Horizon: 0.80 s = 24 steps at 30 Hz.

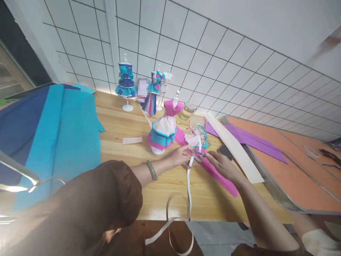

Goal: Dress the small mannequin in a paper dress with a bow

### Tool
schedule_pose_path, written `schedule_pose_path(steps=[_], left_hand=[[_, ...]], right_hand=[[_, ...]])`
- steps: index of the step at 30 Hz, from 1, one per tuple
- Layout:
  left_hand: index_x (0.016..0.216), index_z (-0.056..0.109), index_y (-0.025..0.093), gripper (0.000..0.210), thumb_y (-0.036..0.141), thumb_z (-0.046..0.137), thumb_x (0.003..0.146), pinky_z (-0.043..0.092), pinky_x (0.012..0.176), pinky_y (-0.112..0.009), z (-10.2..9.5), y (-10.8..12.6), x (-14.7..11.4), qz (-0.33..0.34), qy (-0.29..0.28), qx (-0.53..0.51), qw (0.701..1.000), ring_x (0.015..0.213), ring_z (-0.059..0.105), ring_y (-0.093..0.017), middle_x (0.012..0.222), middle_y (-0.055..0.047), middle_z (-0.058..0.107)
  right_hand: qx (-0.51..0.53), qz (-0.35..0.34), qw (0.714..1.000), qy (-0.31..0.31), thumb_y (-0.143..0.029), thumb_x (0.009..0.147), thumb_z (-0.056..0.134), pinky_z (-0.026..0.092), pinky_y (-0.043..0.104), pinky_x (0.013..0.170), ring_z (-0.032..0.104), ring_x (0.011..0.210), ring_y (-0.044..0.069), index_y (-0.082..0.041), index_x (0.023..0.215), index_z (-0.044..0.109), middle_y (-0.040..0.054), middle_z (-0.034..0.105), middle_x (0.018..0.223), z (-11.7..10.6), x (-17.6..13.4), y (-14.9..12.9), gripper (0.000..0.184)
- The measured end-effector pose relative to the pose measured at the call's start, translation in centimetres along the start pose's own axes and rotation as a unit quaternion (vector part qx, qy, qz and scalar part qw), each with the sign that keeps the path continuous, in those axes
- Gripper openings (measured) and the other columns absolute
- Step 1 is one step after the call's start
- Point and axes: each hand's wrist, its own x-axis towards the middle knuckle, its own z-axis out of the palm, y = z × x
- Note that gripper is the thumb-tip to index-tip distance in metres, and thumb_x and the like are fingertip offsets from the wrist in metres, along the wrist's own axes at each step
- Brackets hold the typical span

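My left hand (183, 157) is closed on a narrow white ribbon (189, 181), which runs down over the table's front edge and hangs in loops. My right hand (217, 164) grips small metal scissors (198, 152); their blades reach toward the ribbon beside my left fingers. Exactly where the blades meet the ribbon is too small to make out. Under both hands lies a strip of pink fabric (220, 178). Just behind my left hand stands a mini mannequin in a pink, white and blue dress (163, 128).
Several dressed mini mannequins (125, 80) stand along the tiled wall. Blue fabric (76, 131) covers the left side. Ribbon scraps (204, 137), a glass jar (188, 110), a dark phone-like object (225, 151), a cream strip (237, 151) and purple fabric (255, 142) lie right.
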Motion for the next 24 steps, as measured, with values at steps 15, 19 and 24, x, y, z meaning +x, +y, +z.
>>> schedule_pose_path(steps=[15,19,24], left_hand=[[0.107,0.049,0.017,0.038,0.009,0.051,0.070,0.054,0.052,-0.025,-0.4,-1.1,0.0,0.069,-0.011,0.101,0.992,0.054,0.061,-0.012,0.064,0.002,0.058],[0.110,0.049,0.018,0.039,0.010,0.050,0.071,0.053,0.052,-0.026,-0.3,-1.0,-0.1,0.077,-0.014,0.115,0.990,0.054,0.062,-0.012,0.063,0.002,0.058],[0.111,0.049,0.019,0.040,0.011,0.048,0.072,0.053,0.053,-0.026,-0.4,-1.0,-0.2,0.080,-0.015,0.128,0.988,0.055,0.062,-0.012,0.065,0.002,0.058]], right_hand=[[-0.103,0.007,0.994,-0.040,-0.067,0.081,0.035,0.034,0.026,0.049,0.056,0.054,0.018,-0.023,0.074,0.068,0.0031,0.062,0.057,-1.2,0.6,-0.2,0.055],[-0.110,0.000,0.994,-0.023,-0.066,0.081,0.036,0.033,0.026,0.049,0.056,0.053,0.019,-0.023,0.075,0.068,0.0036,0.061,0.056,-1.1,0.9,0.1,0.054],[-0.115,0.003,0.993,-0.023,-0.066,0.082,0.035,0.031,0.026,0.047,0.053,0.051,0.018,-0.023,0.070,0.067,0.0026,0.058,0.053,-0.9,0.7,-0.7,0.055]])
